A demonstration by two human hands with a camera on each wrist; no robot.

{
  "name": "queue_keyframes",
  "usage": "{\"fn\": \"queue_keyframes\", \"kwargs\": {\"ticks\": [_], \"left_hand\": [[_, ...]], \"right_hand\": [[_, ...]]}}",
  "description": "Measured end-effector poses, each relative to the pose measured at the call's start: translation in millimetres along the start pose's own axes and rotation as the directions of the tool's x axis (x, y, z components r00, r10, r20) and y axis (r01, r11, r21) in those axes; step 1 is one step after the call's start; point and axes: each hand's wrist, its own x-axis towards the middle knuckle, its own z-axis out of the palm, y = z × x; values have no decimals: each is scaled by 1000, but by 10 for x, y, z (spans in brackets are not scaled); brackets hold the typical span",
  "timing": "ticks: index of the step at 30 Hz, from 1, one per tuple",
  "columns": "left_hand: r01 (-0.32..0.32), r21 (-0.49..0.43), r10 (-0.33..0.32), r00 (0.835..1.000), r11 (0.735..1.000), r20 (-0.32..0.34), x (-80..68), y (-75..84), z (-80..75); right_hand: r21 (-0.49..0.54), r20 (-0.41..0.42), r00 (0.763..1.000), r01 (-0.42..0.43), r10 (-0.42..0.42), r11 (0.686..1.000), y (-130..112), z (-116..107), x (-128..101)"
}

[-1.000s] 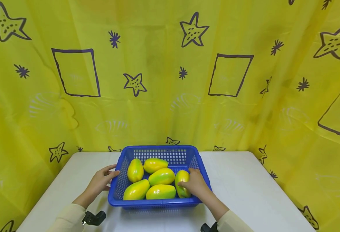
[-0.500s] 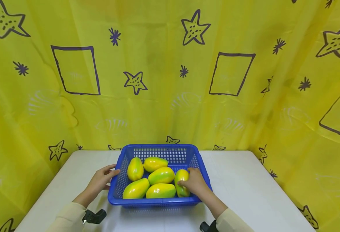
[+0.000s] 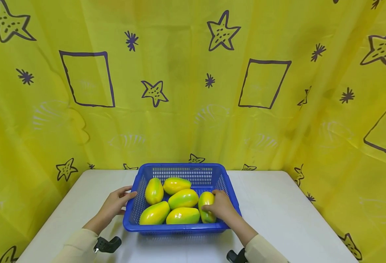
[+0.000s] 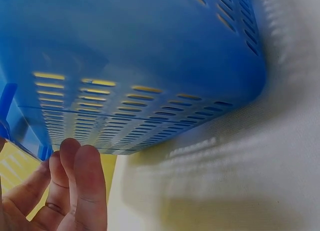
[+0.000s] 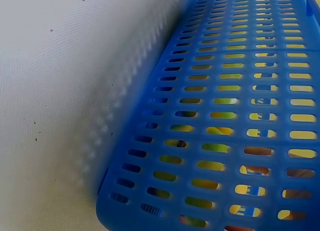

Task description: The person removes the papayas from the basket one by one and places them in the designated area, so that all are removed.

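Note:
A blue plastic basket with slotted walls stands on the table, holding several glossy yellow-green mangoes. At its left side, my left hand grips the rim, thumb on the edge and fingers under it outside the wall. The left wrist view shows those fingers bent up close to the slotted wall. My right hand reaches over the right rim and holds the rightmost mango, thumb on its near side. In the right wrist view the basket's near wall hides most of that hand.
White cloth covers the table. A yellow curtain with starfish drawings hangs at the back and both sides. Black wrist-worn devices sit at the left cuff and the right cuff.

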Motion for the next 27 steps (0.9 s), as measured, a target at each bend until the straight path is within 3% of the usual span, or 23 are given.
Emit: {"fn": "queue_keyframes", "kwargs": {"ticks": [14,27], "left_hand": [[13,-13,-13,1000,1000,-5,-2,-20,6],[92,-145,-93,996,985,-3,-9,80,-7]], "right_hand": [[4,-2,1000,3,-3,1000,16,37,14],[1,19,1000,-7,7,1000,-15,13,-3]]}}
